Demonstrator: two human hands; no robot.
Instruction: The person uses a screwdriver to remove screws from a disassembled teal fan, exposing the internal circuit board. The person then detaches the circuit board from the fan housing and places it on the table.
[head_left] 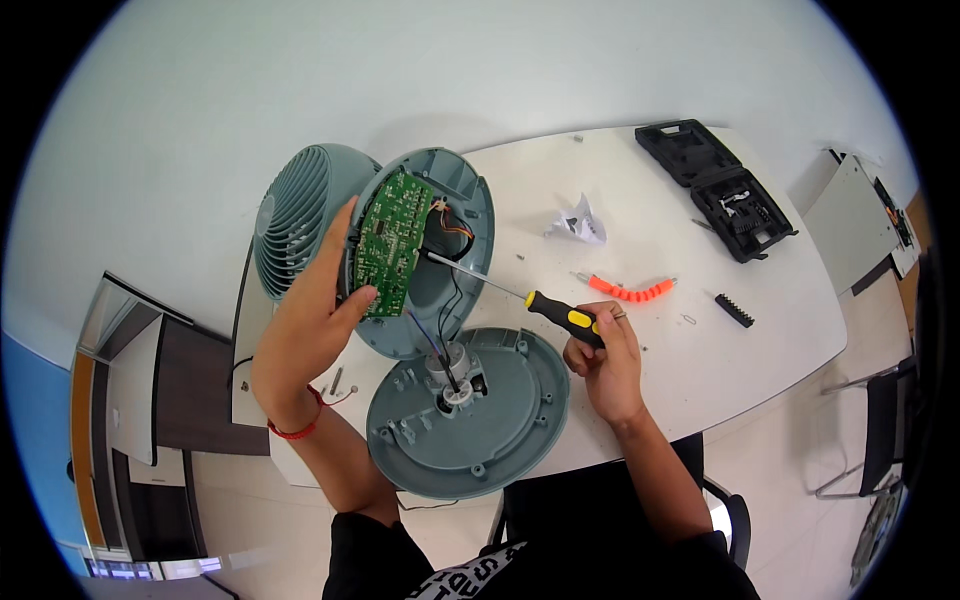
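Note:
My left hand (310, 310) grips the left side of a grey-green oval housing (460, 180) and the green circuit board (390, 240) in it, raised on edge. My right hand (605, 365) holds a yellow and black screwdriver (565, 316), its blade reaching the board's right edge near black and orange wires (450, 235). Below lies a round grey-green base (500, 420) with a silver motor (450, 357) and white hub, joined by wires to the raised housing. A grey-green fan head (300, 210) stands behind at the left.
On the white table (750, 360) lie an open black tool case (740, 210), an orange flexible shaft (630, 290), a black bit holder (733, 309), crumpled paper (577, 222) and several small metal parts (338, 380). A chair (880, 430) stands at the right.

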